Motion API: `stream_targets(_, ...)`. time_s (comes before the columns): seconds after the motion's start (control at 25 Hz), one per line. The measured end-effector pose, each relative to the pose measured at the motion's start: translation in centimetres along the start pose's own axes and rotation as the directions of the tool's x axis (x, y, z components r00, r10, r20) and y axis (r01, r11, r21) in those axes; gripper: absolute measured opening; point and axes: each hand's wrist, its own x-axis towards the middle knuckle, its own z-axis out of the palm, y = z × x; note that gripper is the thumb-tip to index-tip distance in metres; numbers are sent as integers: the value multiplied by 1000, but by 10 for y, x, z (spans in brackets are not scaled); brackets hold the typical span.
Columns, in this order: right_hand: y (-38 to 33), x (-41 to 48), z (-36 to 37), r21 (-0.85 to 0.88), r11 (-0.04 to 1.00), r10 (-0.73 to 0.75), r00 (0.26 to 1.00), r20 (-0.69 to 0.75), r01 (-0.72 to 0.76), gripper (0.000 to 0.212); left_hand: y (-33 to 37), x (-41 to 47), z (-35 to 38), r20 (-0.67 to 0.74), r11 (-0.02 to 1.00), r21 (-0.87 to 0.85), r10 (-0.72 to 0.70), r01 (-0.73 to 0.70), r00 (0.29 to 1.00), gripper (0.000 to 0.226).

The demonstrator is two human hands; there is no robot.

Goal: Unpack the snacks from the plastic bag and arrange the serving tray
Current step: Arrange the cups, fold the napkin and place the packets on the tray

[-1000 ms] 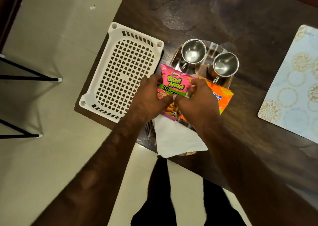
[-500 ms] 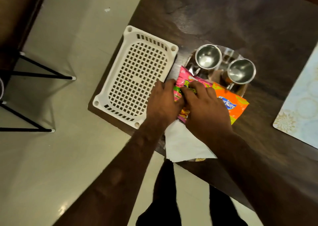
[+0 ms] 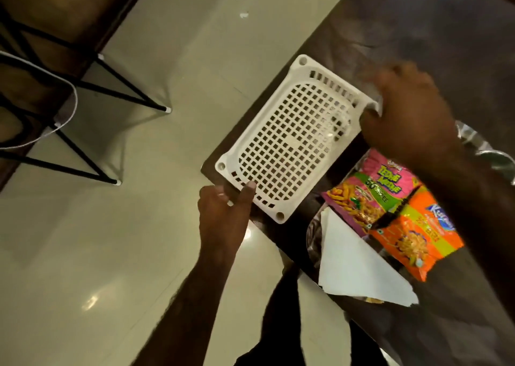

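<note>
Gripping white tray (image 3: 287, 142) w/ both hands — left hand (image 3: 223, 215) pinching near rim, right hand (image 3: 404, 109) clamped on far corner; light, stiff plastic.

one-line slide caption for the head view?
Left hand and right hand grip opposite ends of white perforated plastic tray; pink snack packet and orange snack packet lie beside it.

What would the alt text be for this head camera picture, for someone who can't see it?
Seen from above, a person's left hand and right hand grip opposite ends of an empty white tray at the corner of a dark table. Beside it lie a pink snack packet, an orange packet and a white paper.
</note>
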Motion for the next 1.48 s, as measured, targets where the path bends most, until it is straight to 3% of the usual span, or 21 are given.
stream_targets(0.04,1,19,4,-12,1000,19,998,65,-19,48,-2,8,-5,63,988,-14,-154,155,986,82)
stream_targets(0.12,0,43,18,3,998,56,973,225,-58,52,-2,20,-6,189,954,-13,-291,299,938,94)
stream_targets(0.24,-2,47,35,-27,997,83,923,375,-79,58,2,34,6,267,949,-71,-280,308,922,67)
stream_targets(0.36,-11,41,48,-40,997,76,947,313,-67,60,-2,48,6,270,936,-119,-290,331,918,52)
stream_targets(0.68,-31,52,57,46,996,60,937,345,-81,58,3,68,-9,295,947,-92,-270,309,916,49)
stream_targets(0.8,-36,47,46,27,998,51,937,345,-64,56,4,65,-16,313,945,-91,-273,315,910,62)
stream_targets(0.92,-28,25,21,46,999,3,987,163,-10,43,-9,55,-30,281,934,-87,-311,347,908,81)
stream_targets(1.04,-9,-16,-7,214,973,85,996,31,-89,30,-37,30,-40,185,956,-70,-267,284,946,45)
stream_targets(1.16,29,-56,-36,283,932,235,972,1,-226,25,-63,-5,-31,351,963,33,-260,266,899,5)
stream_targets(1.24,65,-61,-58,363,874,349,937,-4,-324,24,-71,-34,-11,479,953,106,-298,283,826,6)
stream_targets(1.36,125,-37,-76,356,831,440,897,46,-426,20,-75,-74,30,526,939,198,-344,281,778,7)
stream_targets(1.48,165,-3,-63,273,803,468,844,261,-530,32,-71,-95,62,518,922,135,-377,362,768,6)
